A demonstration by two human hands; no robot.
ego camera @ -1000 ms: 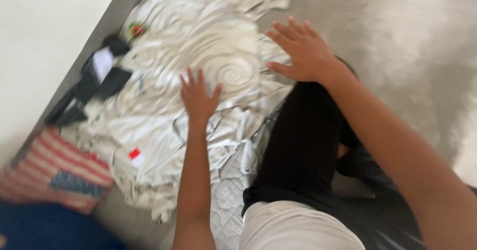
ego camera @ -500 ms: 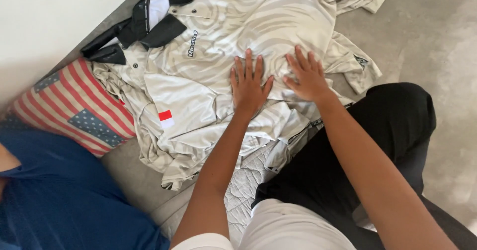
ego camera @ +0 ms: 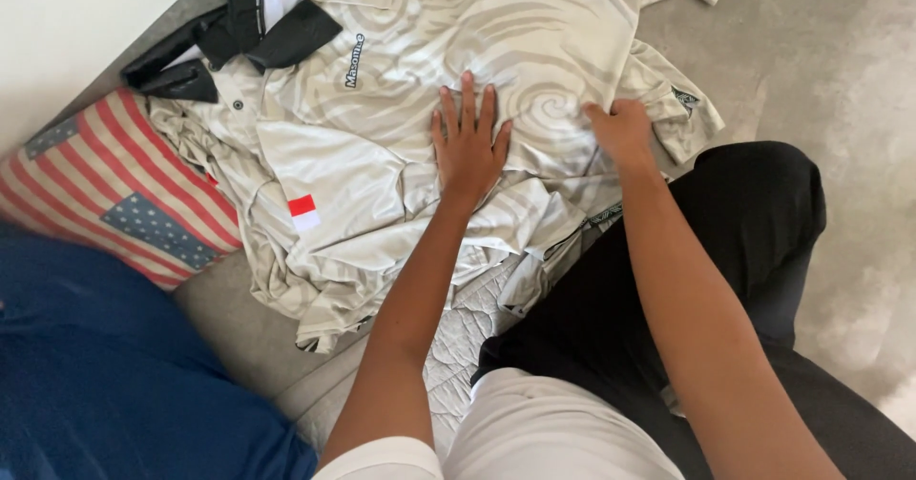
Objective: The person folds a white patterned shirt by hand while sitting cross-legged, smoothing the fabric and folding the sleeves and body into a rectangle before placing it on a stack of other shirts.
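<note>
Cream swirl-patterned shirt [ego camera: 382, 156] lies on the floor; my left hand [ego camera: 469, 146] presses it flat, fingers spread, right hand [ego camera: 622, 129] pinching its fabric.

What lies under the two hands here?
Both the left hand and right hand press on a pale swirl-patterned shirt. What lies beneath that shirt is covered.

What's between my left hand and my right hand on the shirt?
Only the shirt itself: a stretch of its pale swirl-patterned fabric, slightly wrinkled, lies between the flat left hand and the right hand. Nothing else sits there, as the head view shows.
</note>
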